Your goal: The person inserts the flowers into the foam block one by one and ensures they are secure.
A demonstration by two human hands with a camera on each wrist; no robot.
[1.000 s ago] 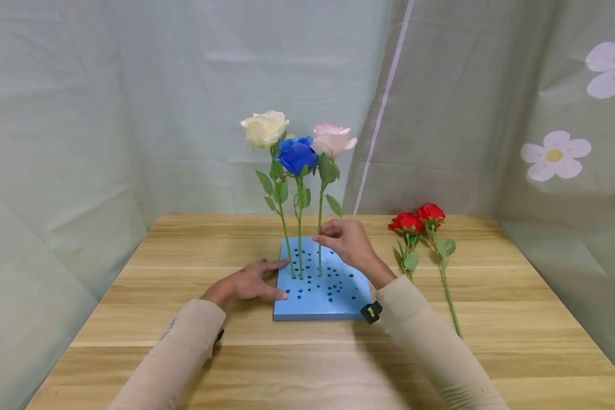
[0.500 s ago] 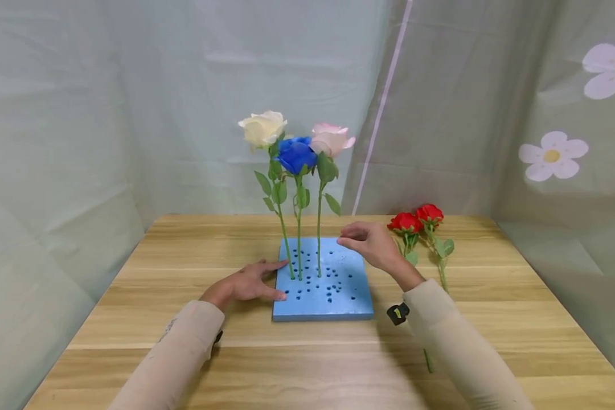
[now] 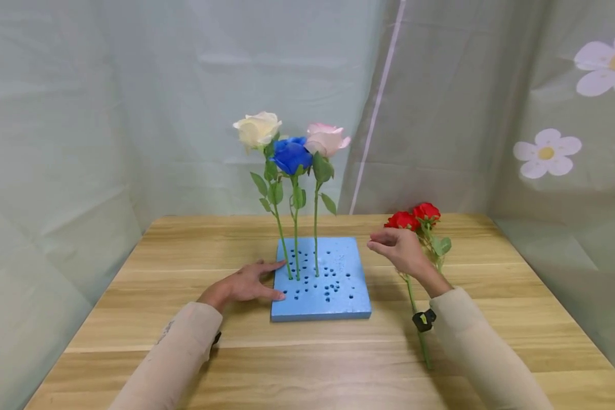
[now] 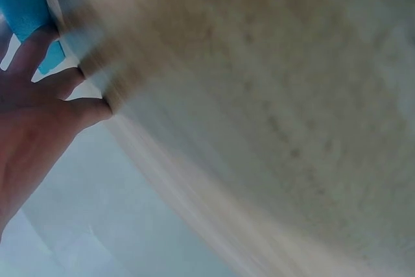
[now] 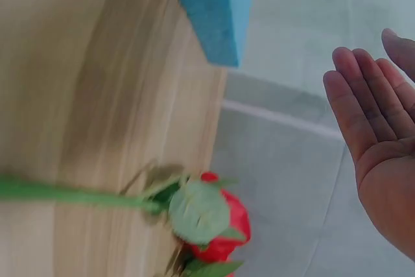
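A blue foam board (image 3: 338,307) with many small holes lies on the wooden table. Upright in it stand a cream rose (image 3: 258,130), a blue rose (image 3: 291,156) and a pink rose (image 3: 326,140), their stems in holes. My left hand (image 3: 247,282) rests at the board's left edge, thumb and forefinger spread on it. To the right of the board my right hand (image 3: 406,251) is in the air, holding nothing; the right wrist view shows its fingers (image 5: 369,89) nearly straight. Two red roses (image 3: 402,220) lie just beyond it, partly hidden by hand and sleeve.
The wooden table (image 3: 297,364) runs back to a pale cloth curtain (image 3: 184,114). At the right hangs another curtain part printed with white daisies (image 3: 547,152). The three standing roses rise tall over the board's left half.
My right hand has let go of the pink rose's stem and moved right, off the board and over toward the red roses. My left hand has stayed at the board's edge.
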